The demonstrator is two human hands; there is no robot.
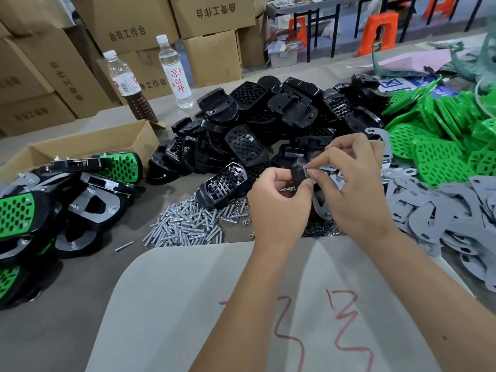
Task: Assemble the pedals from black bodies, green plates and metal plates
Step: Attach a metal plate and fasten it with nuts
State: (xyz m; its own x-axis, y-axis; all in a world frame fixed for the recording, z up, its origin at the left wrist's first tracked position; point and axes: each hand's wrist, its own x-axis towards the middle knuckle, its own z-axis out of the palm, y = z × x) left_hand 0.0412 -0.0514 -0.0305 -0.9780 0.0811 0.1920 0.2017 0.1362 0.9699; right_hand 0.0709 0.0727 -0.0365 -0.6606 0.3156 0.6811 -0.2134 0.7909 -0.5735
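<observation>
Two hands meet above the heap of screws (185,224), which we take as our landmark on the bench (80,304); our left hand (276,200), just right of the screws, has its fingers curled round a black body (299,171), gripping it from the left; our right hand (354,183), farther right again, pinches a small metal piece (306,171) between thumb and forefinger against that same body, though we cannot tell whether it is a nut or a screw; a metal plate (320,208) lies against the underside of the held body, partly hidden by the right hand; behind the screws rises the pile of loose black bodies (268,124), one (222,186) lying on its side just touching the screws' far edge; far right of the screws and behind them spread the green plates (440,140); right of the screws, nearer us, the grey metal plates (442,216) lie heaped; left of the screws sit the finished pedals (53,208), green faces showing, with an open cardboard box (88,146) behind them; two bottles (153,81) stand behind the screws and to their left, in front of stacked cartons (53,63); a pale sheet (241,304) with red marks lies nearer us than the screws.
</observation>
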